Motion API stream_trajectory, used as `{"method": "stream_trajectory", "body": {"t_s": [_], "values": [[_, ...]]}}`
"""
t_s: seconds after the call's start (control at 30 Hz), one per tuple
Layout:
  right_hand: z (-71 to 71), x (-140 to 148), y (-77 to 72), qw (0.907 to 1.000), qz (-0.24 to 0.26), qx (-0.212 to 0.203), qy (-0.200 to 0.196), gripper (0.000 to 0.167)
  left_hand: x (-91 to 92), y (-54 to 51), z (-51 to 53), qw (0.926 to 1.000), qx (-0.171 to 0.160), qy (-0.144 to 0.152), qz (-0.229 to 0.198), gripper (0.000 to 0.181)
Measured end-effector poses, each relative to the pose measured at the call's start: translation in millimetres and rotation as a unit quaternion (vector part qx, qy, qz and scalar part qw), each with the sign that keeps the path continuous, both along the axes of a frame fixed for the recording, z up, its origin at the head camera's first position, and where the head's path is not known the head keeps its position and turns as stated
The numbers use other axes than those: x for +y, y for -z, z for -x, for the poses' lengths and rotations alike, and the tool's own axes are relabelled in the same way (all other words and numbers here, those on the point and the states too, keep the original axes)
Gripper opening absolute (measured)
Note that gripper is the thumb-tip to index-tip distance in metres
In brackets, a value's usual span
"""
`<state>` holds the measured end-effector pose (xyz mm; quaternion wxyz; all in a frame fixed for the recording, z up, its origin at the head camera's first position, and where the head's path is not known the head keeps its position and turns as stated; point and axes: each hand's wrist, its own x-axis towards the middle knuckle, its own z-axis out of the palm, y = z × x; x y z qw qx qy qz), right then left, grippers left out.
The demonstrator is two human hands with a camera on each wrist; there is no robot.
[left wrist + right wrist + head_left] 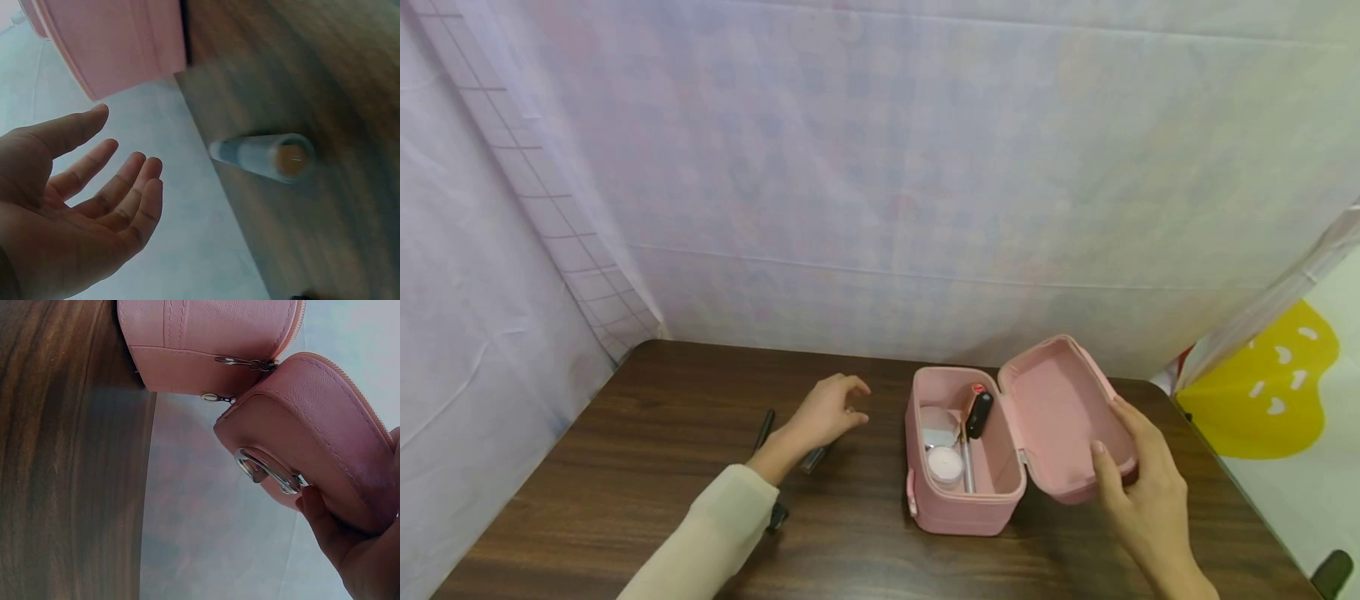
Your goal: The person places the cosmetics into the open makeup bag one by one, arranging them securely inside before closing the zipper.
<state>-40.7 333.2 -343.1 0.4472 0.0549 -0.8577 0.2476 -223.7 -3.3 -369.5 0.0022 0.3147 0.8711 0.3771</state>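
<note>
A pink zippered cosmetic case (966, 515) stands on the table with its lid (1056, 417) swung out to the right. My right hand (1150, 492) grips the lid's edge, thumb at the rim; in the right wrist view the lid's metal-ringed handle (269, 472) shows near my fingers. Inside the case lie a round white-topped jar (945, 465), a black-capped item (979, 415), a slim silver tube (967, 471) and a pale round item (936, 421). My left hand (823, 412), fingers loosely bent and holding nothing, hovers left of the case above a clear-ended cylindrical tube (262, 156).
A slim black stick (765, 429) and a small black object (777, 517) lie partly behind my left arm. The dark wood table (850, 558) ends at a pale curtain (887, 208). A yellow shape (1262, 392) is beyond the table's right edge.
</note>
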Motion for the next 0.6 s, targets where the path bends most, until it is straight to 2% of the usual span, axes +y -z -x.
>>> {"method": "stream_trajectory", "body": {"t_s": [0.27, 0.4, 0.6], "values": [[0.0, 1, 1.1, 1.0, 0.002, -0.007, -0.002, 0.054, -8.7, 14.2, 2.8, 0.9986, -0.031, -0.027, 0.033, 0.036], [-0.1, 2, 1.2, 1.0, 0.003, -0.006, -0.001, 0.054, -11.0, 19.3, 4.1, 0.9976, -0.034, -0.039, 0.046, 0.037], [0.0, 1, 1.4, 1.0, -0.001, 0.001, 0.002, 0.054, -12.8, 27.1, 5.6, 0.9968, -0.047, -0.043, 0.05, 0.038]]}}
